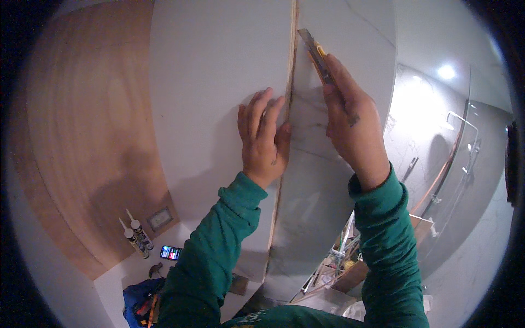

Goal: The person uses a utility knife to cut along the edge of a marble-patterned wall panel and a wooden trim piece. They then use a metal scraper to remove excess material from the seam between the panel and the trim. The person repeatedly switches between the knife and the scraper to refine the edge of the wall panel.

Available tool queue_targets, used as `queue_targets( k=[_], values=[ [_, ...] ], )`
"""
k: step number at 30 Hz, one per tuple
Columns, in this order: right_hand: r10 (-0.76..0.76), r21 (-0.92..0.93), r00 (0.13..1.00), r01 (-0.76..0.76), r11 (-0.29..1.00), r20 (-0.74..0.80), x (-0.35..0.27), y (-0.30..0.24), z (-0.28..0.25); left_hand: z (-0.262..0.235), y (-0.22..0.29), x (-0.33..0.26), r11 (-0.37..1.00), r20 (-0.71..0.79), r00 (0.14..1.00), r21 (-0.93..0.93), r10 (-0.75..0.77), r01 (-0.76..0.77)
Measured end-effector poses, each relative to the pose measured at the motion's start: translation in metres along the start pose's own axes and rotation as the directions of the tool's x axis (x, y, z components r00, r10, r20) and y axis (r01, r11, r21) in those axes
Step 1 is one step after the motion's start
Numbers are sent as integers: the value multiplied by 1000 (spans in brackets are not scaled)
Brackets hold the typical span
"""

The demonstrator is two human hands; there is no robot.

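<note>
My right hand (354, 115) is closed around a utility knife (317, 56) with a yellow-and-dark body. Its blade points up and left, with the tip at or very close to a wooden edge strip (289, 90); whether it touches is hard to tell. That strip runs between a plain white panel (213, 71) on the left and a grey marble-patterned panel (317, 186) on the right. Lower down, my left hand (264, 139) lies on the white panel, fingers stretched upward and thumb beside the strip. Green sleeves cover both my forearms.
At lower left stand two sealant tubes (135, 239), near a lit phone (170, 252), a hammer (156, 269) and a blue tool bag (139, 300). A brown wooden panel (98, 109) covers the left side. Beyond a glass pane on the right is a shower fixture (462, 116). Assorted materials (344, 259) lie below.
</note>
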State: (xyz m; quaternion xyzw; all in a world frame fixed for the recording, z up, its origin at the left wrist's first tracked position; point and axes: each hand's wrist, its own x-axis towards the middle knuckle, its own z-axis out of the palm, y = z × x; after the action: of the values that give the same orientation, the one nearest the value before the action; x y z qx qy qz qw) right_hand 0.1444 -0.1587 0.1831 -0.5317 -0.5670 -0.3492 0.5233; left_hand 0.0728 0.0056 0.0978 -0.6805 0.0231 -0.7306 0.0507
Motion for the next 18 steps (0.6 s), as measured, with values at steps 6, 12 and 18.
queue_targets(
  k=[6, 12, 18],
  values=[
    [-24, -97, 1000, 22, 995, -19, -7, -5, 2, 3, -2, -2, 998, -32, 999, -56, 23, -24],
    [-57, -167, 998, 50, 985, -38, -11, -3, 6, -2, -2, -1, 999, -19, 999, -34, 25, -26],
    [-61, -189, 997, 53, 981, -39, -14, -1, 9, -1, -3, -1, 999, -12, 1000, -42, 27, -27]
  ],
)
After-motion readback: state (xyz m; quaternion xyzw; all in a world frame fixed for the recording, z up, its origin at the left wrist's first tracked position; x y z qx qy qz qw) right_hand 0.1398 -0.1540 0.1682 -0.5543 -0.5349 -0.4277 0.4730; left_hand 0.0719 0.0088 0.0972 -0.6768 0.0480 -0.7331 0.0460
